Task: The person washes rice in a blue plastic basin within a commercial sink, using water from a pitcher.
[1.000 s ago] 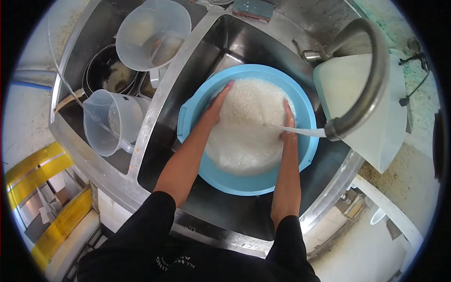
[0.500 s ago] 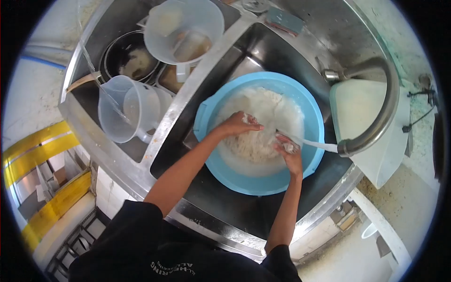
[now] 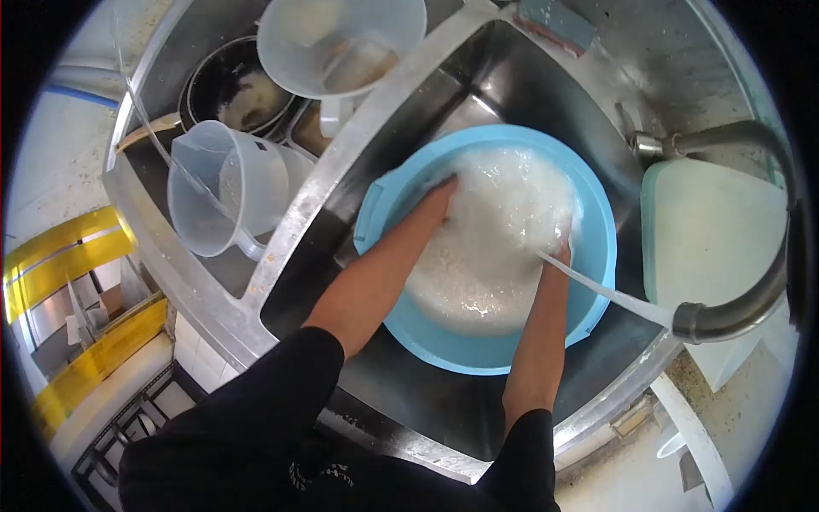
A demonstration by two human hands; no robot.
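Note:
A light blue plastic basin (image 3: 401, 320) stands in the metal sink, holding cloudy white water (image 3: 503, 222) with pale grains, rice by their look. My left hand (image 3: 447, 188) is sunk in this water at the basin's left side, its fingers hidden. Over on the right, my right hand (image 3: 563, 246) is also mostly under the surface near the wall, and its fingers cannot be made out. A stream of water (image 3: 610, 294) runs from the curved metal faucet (image 3: 712, 322) into the basin, close by my right wrist.
Left of the sink divider (image 3: 294, 213) stand a clear plastic measuring jug (image 3: 200, 192), a larger translucent pitcher (image 3: 290, 64) and a dark pot (image 3: 200, 98). A pale green-edged plastic container (image 3: 712, 230) lies behind the faucet. At the back rests a grey sponge (image 3: 559, 24).
Both hands have gone down from above the grains into the water, the left leftward and the right rightward. The water looks whiter and more stirred, and the view has shifted a little.

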